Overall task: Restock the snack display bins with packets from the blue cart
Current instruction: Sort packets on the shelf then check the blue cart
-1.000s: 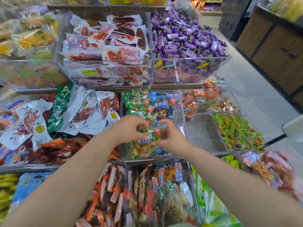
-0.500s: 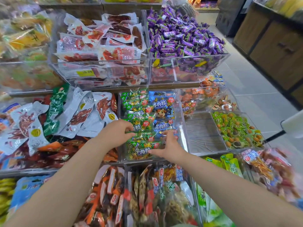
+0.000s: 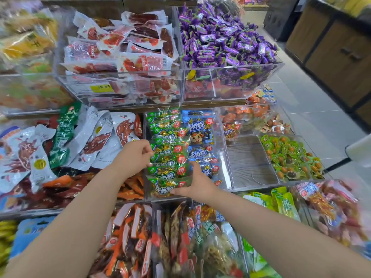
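Note:
A clear middle bin point(image 3: 221, 178) holds a row of green beef-cube packets point(image 3: 167, 153) on its left and blue ones point(image 3: 197, 128) on its right. My left hand point(image 3: 133, 157) sits at the left side of the green row, fingers curled onto a packet's edge. My right hand point(image 3: 195, 184) grips the front green packet point(image 3: 166, 186) from the right, at the bin's near end. The blue cart is out of view.
An empty clear bin point(image 3: 250, 159) with a wood-grain floor sits right of the hands. Beyond it lies a bin of green-wrapped nuts point(image 3: 289, 157). Purple sweets point(image 3: 226, 41) and red meat packets point(image 3: 124, 47) fill the upper tier. Tiled floor and a wooden cabinet point(image 3: 339, 55) lie at right.
Both hands have lowered the green packets from above the bin into its front left part. The right hand slid down to the front packet and the left hand moved to the row's left edge.

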